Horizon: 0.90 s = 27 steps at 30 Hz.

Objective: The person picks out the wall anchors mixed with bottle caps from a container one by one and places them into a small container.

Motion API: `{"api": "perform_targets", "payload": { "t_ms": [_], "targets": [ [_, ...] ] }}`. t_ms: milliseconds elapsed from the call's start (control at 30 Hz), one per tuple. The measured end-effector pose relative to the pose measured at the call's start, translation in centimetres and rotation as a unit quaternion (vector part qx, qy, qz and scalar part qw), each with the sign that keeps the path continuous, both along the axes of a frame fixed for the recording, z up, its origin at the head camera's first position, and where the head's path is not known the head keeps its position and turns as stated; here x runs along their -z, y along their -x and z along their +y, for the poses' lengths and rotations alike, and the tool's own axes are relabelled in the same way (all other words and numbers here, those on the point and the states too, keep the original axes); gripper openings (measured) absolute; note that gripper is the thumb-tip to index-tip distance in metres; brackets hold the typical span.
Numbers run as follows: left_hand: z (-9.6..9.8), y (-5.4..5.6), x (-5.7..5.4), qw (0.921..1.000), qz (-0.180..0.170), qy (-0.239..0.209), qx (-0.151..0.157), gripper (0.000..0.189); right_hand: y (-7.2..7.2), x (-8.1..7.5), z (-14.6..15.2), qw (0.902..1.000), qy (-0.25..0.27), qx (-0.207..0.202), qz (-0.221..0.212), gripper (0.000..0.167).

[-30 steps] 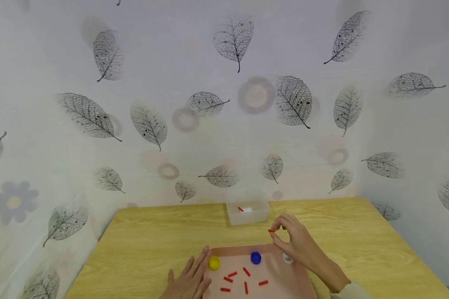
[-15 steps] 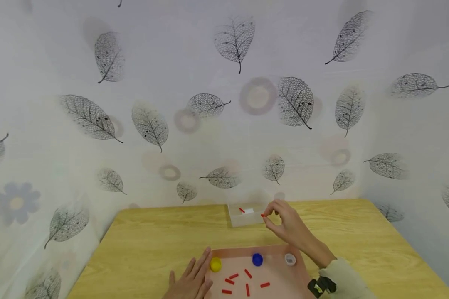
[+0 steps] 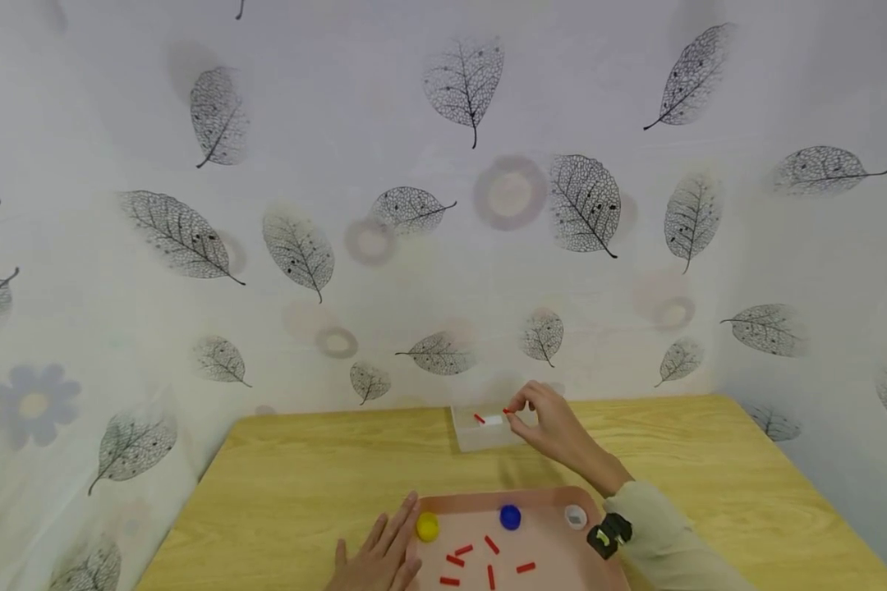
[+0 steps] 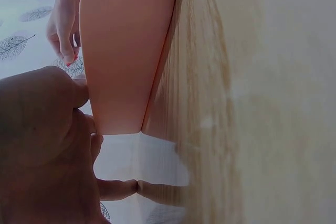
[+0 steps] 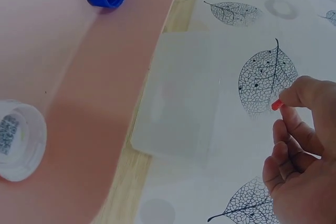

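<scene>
Between thumb and forefinger, my right hand [image 3: 558, 431] pinches a small red stick [image 5: 276, 105]. It is over the right side of a translucent plastic box [image 3: 476, 441] at the back of the table. Inside the box lie another red stick [image 3: 479, 419] and a white patch. My left hand [image 3: 377, 556] rests with its fingers extended at the left rim of a pink tray [image 3: 554, 546]. Several red sticks [image 3: 491, 544] lie scattered on the tray floor. Along the tray's far side sit a yellow cap [image 3: 427, 527], a blue cap [image 3: 511, 517] and a white cap [image 3: 576, 517].
The wooden table [image 3: 303, 460] ends at the back against a wall covering [image 3: 369, 312] with a leaf pattern. A strip of wood separates the tray's far rim from the box. On the right wrist is a black device [image 3: 609, 535].
My right hand has moved from above the tray's far right corner, forward and to the left, carrying the red stick over the box. My left hand stays at the tray's rim.
</scene>
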<state>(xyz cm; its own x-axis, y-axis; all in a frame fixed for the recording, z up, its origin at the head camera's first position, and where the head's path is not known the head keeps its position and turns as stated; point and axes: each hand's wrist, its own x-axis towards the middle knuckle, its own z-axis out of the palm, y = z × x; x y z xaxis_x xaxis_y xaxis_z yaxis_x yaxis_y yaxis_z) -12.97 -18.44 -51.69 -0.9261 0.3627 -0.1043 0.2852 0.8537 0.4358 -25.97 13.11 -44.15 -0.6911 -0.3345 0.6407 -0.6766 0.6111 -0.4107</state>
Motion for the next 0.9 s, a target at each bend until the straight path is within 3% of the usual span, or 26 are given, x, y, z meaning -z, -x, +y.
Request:
{"api": "perform_targets", "payload": {
  "t_ms": [900],
  "targets": [
    [0.2,0.0,0.3,0.9999,0.004,0.010,-0.011,0.065,5.3,2.5,-2.4,0.9934,0.007,0.028,-0.111,0.008]
  ]
}}
